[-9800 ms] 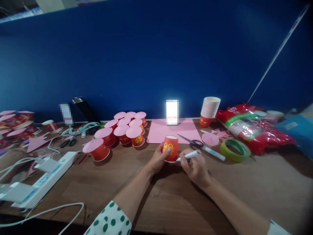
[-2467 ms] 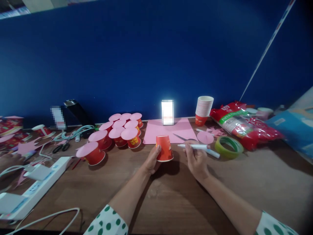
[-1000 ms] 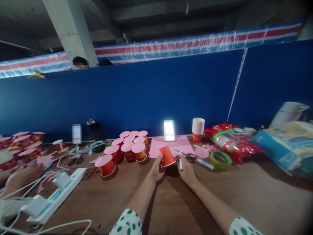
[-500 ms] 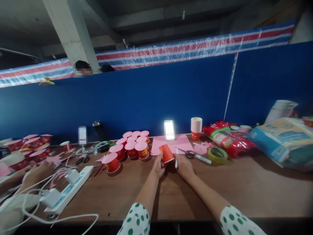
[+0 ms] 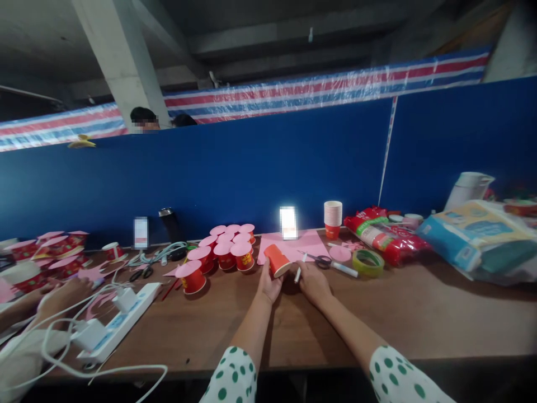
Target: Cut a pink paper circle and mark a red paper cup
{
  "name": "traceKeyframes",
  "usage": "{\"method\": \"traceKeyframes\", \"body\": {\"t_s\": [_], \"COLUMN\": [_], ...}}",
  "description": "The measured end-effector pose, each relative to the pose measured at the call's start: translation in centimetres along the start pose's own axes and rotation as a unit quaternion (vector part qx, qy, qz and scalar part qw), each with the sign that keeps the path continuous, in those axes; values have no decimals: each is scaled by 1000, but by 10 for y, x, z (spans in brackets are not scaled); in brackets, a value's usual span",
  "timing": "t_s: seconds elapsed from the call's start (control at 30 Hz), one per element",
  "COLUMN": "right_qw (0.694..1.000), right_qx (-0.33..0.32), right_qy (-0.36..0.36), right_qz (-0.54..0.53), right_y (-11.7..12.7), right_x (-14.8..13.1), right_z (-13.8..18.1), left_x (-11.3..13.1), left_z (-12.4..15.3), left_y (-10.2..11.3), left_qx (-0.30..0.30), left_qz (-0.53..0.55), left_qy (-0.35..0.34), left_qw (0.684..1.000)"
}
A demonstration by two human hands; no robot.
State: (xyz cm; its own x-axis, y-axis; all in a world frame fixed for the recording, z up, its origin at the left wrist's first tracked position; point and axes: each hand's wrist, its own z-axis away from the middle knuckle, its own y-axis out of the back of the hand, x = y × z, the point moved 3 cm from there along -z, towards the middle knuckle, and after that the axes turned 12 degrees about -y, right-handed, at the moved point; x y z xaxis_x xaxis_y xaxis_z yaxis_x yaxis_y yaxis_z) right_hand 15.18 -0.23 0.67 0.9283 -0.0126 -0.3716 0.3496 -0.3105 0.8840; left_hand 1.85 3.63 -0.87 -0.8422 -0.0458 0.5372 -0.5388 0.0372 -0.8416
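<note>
A red paper cup point(image 5: 277, 261) lies tilted in my left hand point(image 5: 269, 285), whose fingers wrap round its side; the cup's rim points down and right. My right hand point(image 5: 315, 284) is closed on a slim white stick-like thing, apparently a glue stick or marker pen point(image 5: 298, 270), held just right of the cup. Behind both hands lies a pink paper sheet point(image 5: 268, 244). Scissors point(image 5: 322, 261), a capped white marker point(image 5: 344, 269) and a pink paper disc point(image 5: 340, 254) rest to the right of my right hand. Left of the cup stand several upturned red cups point(image 5: 193, 281) topped with pink discs.
A stack of paper cups point(image 5: 333, 215), a tape roll point(image 5: 368, 263), red packages point(image 5: 386, 238) and a blue-yellow package point(image 5: 482, 240) stand right. At left are a power strip point(image 5: 126, 324) with white cables and a co-worker's hands point(image 5: 67, 296). A blue partition point(image 5: 251, 168) rises behind.
My left hand has moved the cup slightly left and tipped it further over. My right hand has drawn the white thing a little away from the cup, tilting it.
</note>
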Motion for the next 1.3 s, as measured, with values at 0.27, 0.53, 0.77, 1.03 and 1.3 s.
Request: {"method": "traceKeyframes", "body": {"t_s": [0.27, 0.53, 0.77, 1.03, 1.3], "right_qw": [1000, 1000, 999, 999, 999], "right_qx": [-17, -28, -29, -30, -34], "right_qy": [4, 8, 11, 20, 21], "right_qz": [4, 5, 7, 2, -3], "right_y": [-4, -5, -9, -9, -8], "right_x": [0, 0, 2, 3, 3], "right_z": [-4, -4, -4, -5, -5], "left_x": [3, 5, 3, 2, 0], "left_z": [1, 4, 2, 1, 0], "left_y": [0, -2, -1, 0, 1], "left_qx": [2, 10, 10, 9, -4], "left_qz": [-6, -14, -18, -16, -23], "left_qy": [8, 3, -4, -6, -1], "left_qw": [1000, 1000, 1000, 1000, 1000]}}
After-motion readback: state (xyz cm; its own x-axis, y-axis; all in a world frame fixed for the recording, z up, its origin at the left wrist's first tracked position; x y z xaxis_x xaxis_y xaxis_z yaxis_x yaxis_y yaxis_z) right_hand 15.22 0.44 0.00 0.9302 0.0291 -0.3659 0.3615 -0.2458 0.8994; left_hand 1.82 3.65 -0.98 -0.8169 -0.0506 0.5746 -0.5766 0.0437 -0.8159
